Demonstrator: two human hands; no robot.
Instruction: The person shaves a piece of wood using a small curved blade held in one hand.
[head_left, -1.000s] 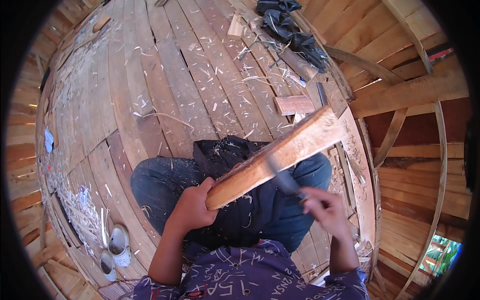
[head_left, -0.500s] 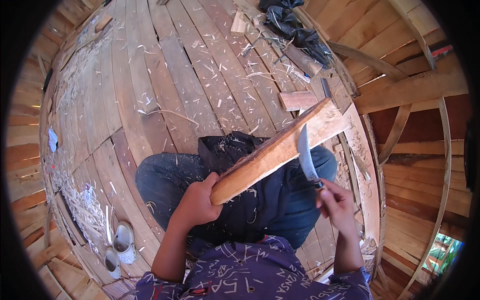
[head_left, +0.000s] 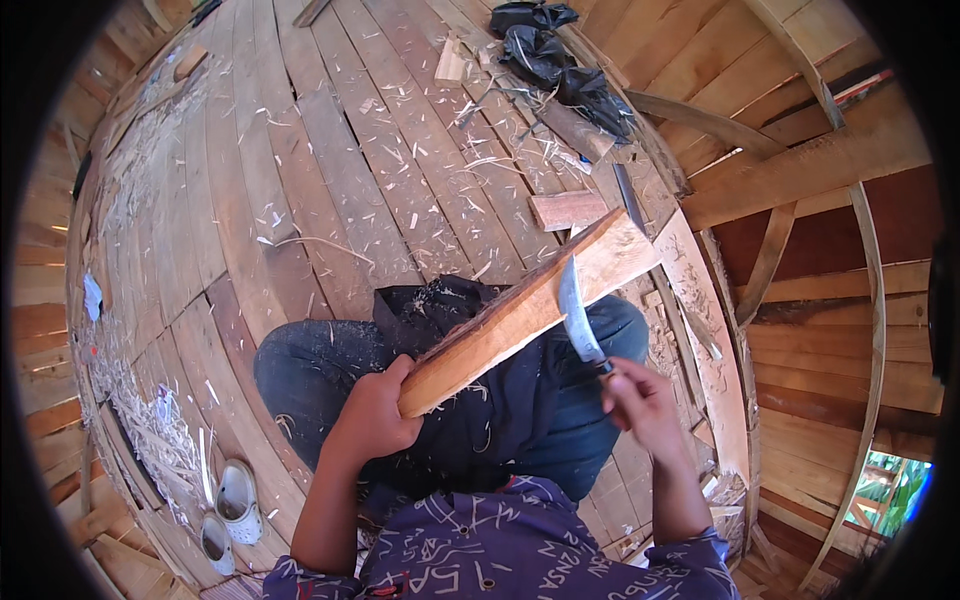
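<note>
My left hand is closed around the near end of a thick wooden piece, which slants up to the right across my lap. My right hand grips the dark handle of a curved knife. The blade lies against the wood's lower right side, its tip pointing up and away from me. Pale fresh wood shows on the faces of the piece, with a darker upper edge. Beneath it, a black cloth dusted with shavings covers my lap between my bent knees.
Wood shavings litter the plank floor. Black plastic bags and a reddish wood block lie beyond the piece. Pale clogs stand at the lower left. A wooden wall with beams rises on the right.
The knife has shifted left along the wood toward my left hand. The whole view has slid slightly, so hands and wood sit further left. Both grips stay the same.
</note>
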